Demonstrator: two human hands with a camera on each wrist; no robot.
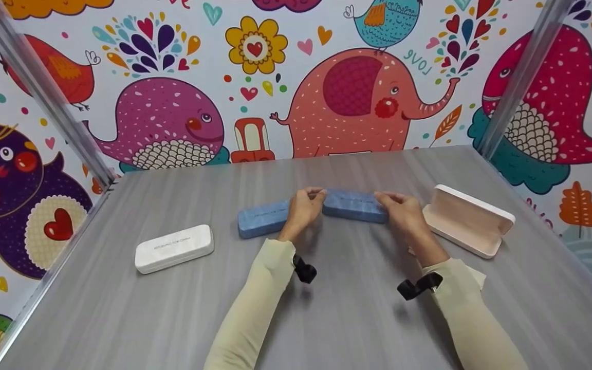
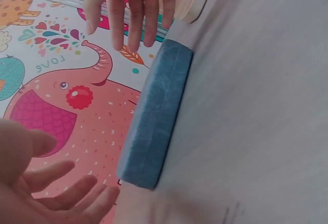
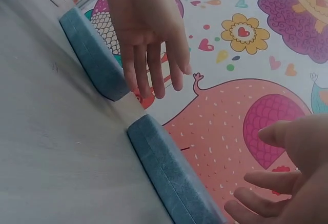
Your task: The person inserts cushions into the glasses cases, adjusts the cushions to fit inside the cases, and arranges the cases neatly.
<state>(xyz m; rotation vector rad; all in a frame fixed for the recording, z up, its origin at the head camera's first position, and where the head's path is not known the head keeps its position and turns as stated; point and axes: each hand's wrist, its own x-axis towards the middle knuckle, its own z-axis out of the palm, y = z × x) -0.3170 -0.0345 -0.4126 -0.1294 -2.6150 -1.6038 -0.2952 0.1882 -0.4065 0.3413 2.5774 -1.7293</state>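
Two closed blue glasses cases lie on the table, nearly end to end. At the left end of the right-hand blue case is my left hand, with the thumb and fingers loosely bent. My right hand is by the other end of that case. In the wrist views both hands have relaxed, spread fingers beside the case, not wrapped around it; light contact at the ends I cannot tell. The other blue case sits just left of my left hand, which partly hides its right end.
A closed white glasses case lies at the left. At the right stands a glasses case with its lid up, its inside pale pink. Something pale shows partly behind my right sleeve. A patterned wall borders the table's back edge.
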